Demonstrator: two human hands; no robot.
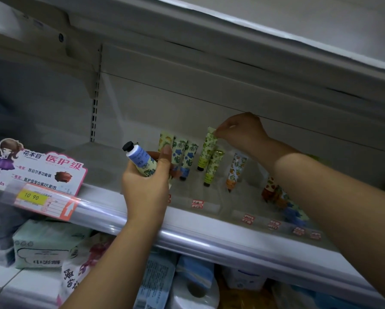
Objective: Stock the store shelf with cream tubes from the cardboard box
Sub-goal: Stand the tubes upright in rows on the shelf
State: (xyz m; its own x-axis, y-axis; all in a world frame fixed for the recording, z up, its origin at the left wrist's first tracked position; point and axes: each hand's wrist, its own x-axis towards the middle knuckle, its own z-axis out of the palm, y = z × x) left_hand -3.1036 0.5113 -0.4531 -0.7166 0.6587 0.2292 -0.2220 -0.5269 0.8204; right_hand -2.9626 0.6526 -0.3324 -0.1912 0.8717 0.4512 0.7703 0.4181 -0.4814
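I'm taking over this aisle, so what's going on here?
A person is stocking cream tubes. The right hand pinches the top end of a green-patterned tube, standing it cap-down on the shelf among other upright tubes. The left hand holds a blue-banded tube with a black cap in front of the row, not yet placed. The cardboard box is out of view.

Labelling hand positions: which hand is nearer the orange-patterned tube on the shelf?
Right. The right hand pinches a green tube just above the orange-patterned tube; the left hand, gripping a blue tube, is farther off to its left.
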